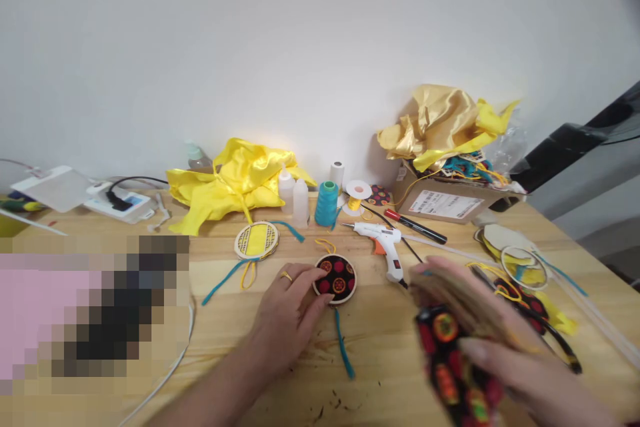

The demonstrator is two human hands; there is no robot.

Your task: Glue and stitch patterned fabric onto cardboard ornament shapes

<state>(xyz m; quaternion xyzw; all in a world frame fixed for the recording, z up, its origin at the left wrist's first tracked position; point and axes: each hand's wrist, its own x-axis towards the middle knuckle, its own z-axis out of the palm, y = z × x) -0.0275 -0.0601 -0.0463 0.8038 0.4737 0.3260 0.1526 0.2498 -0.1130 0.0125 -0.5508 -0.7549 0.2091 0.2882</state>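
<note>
On the table lies a small round ornament (338,279) with a pale rim, black fabric with red and orange round motifs, a yellow loop at its top and a teal cord below. My left hand (295,300) grips its left edge between thumb and fingers. Off to the right, my right hand (505,340) is blurred by motion and closed around a piece of black fabric (445,347) with similar motifs, together with a tan, layered material. A white glue gun (383,243) with an orange trigger lies between the ornament and my right hand.
A yellow-centred round ornament (257,240) lies left of centre. Behind are yellow satin (235,177), white squeeze bottles (300,203), a teal thread cone (327,205) and a red-capped marker (415,227). A filled cardboard box (440,203) stands back right. Hoops and scraps (525,273) lie at right.
</note>
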